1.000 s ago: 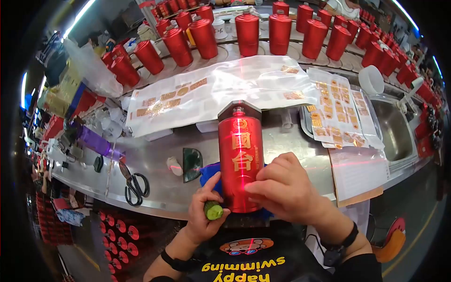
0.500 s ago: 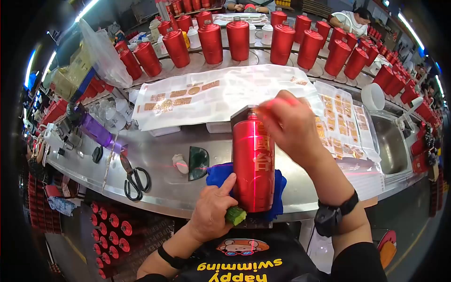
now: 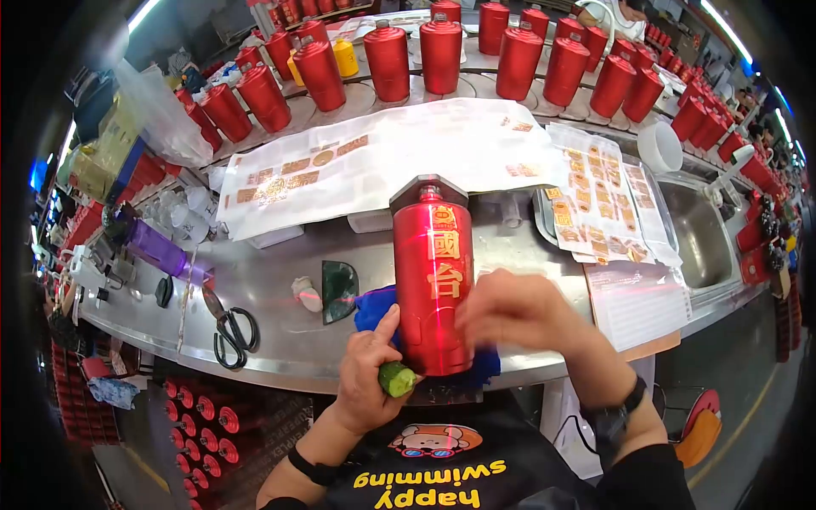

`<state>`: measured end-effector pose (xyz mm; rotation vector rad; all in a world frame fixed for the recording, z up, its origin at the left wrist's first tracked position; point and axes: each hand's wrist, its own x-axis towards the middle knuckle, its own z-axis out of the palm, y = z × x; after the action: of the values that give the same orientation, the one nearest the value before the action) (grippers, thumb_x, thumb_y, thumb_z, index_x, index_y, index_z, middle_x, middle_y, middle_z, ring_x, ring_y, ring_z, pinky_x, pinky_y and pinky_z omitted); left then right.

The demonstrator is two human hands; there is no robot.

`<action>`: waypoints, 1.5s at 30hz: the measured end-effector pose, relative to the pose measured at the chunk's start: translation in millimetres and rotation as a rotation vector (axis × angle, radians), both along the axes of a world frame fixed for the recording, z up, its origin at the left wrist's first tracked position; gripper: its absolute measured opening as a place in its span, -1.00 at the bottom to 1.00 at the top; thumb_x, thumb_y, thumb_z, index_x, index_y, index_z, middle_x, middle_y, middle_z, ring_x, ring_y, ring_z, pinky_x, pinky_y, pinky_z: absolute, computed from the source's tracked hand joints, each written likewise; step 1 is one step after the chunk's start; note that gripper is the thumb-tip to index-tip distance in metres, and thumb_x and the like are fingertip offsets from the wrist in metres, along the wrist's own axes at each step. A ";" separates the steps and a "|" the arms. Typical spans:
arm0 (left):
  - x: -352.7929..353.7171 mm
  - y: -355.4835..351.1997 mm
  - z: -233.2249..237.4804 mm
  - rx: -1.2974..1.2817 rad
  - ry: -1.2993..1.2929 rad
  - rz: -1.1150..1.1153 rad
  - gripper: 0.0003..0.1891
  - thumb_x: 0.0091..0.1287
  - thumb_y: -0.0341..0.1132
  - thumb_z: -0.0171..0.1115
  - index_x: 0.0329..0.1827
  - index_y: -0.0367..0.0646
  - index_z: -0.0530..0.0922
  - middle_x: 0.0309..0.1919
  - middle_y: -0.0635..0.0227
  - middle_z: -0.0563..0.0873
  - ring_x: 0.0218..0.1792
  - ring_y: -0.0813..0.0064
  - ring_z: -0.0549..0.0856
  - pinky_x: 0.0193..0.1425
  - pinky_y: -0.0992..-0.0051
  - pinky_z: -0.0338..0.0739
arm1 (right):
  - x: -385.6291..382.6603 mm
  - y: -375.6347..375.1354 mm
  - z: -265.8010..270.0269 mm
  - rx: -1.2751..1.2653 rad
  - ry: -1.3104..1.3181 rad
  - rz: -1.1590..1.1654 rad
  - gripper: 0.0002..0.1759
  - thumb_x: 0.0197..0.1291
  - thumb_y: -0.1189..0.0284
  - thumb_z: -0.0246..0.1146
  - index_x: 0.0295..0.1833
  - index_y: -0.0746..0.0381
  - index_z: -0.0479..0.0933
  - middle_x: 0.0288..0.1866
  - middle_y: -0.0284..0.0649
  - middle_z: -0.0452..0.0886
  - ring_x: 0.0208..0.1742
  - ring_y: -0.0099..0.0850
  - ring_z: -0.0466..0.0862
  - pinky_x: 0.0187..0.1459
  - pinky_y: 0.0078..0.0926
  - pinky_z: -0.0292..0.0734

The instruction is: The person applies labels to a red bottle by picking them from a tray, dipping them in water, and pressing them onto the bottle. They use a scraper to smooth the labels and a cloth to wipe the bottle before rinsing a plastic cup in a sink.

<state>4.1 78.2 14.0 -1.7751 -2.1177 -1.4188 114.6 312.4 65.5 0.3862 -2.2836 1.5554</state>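
A red bottle (image 3: 418,319) with gold characters facing up lies tilted toward me over a blue cloth (image 3: 371,308). Its neck end meets a dark angular rest (image 3: 406,192). My left hand (image 3: 364,378) is closed around a green piece of cucumber (image 3: 397,379) with a pale cut end, and its thumb is against the bottle's lower left side. My right hand (image 3: 531,314) is at the lower right side of the bottle. Motion smears its fingers, so I cannot make out whether they touch the bottle or hold anything.
Scissors (image 3: 234,327), a dark green flat piece (image 3: 339,291) and a whitish lump (image 3: 306,293) lie on the metal bench. Beyond are white sheets with gold decals (image 3: 297,166), several red bottles (image 3: 387,64) on a conveyor, and a sink (image 3: 697,234) at right.
My right hand has come down from the bottle's neck to its lower right side. The bottle has turned, bringing its gold characters round to the front. The head view has shifted slightly.
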 end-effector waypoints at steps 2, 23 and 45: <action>-2.4 -0.8 -0.2 -0.007 0.034 -0.021 -0.60 0.13 -0.37 0.40 -0.12 -0.16 0.32 0.28 -0.26 0.44 -0.34 0.28 0.54 -0.09 0.37 0.45 | -19.8 17.0 -20.1 -0.296 -0.096 -0.468 -0.83 0.22 0.46 0.32 -0.13 0.31 0.61 -0.29 -0.25 0.64 -0.31 -0.57 0.63 -0.30 -0.59 0.52; 0.0 -1.8 -1.8 -0.016 -0.012 -0.016 -0.59 0.08 -0.40 0.43 -0.15 -0.17 0.34 0.28 -0.25 0.44 -0.30 0.21 0.55 -0.05 0.32 0.45 | -62.1 44.1 7.0 -0.146 -0.127 -0.725 -0.73 0.17 0.39 0.32 -0.12 0.37 0.61 -0.27 -0.19 0.69 -0.24 -0.55 0.62 -0.18 -0.54 0.53; 2.2 -1.3 -0.2 -0.016 -0.029 0.023 -0.57 -0.01 -0.41 0.50 -0.18 -0.16 0.39 0.27 -0.20 0.47 -0.14 0.06 0.60 0.05 0.27 0.45 | -40.9 -12.0 37.9 0.910 0.355 -0.435 -0.86 -0.08 0.41 0.36 -0.39 0.08 0.52 -0.41 -0.30 0.39 -0.32 -0.40 0.57 -0.09 -0.23 0.37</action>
<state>6.4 76.9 13.7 -1.7396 -2.1627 -1.4354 73.7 300.4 103.4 0.3100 -2.4191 0.1652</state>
